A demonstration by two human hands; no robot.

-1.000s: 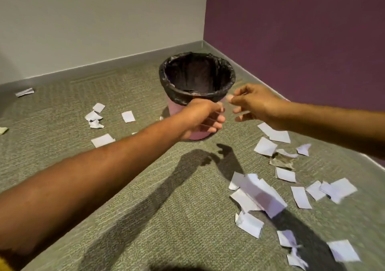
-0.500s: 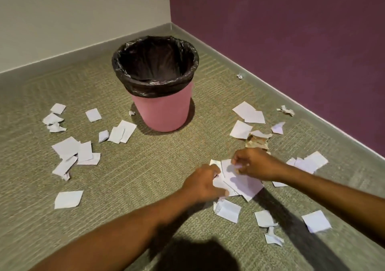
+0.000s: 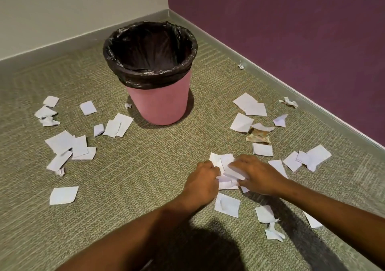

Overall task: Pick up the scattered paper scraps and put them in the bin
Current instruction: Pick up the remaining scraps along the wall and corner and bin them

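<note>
My left hand (image 3: 205,177) and right hand (image 3: 257,176) curl round a clump of scraps (image 3: 226,161) on the near carpet (image 3: 145,177) — many more lie left and right of the bin (image 3: 159,106), so barely begun, I judge.

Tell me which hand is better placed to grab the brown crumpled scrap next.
Probably right. The right hand lies just this side of the brown crumpled scrap; the left hand sits farther off, across the paper bunch both hands hold.
</note>
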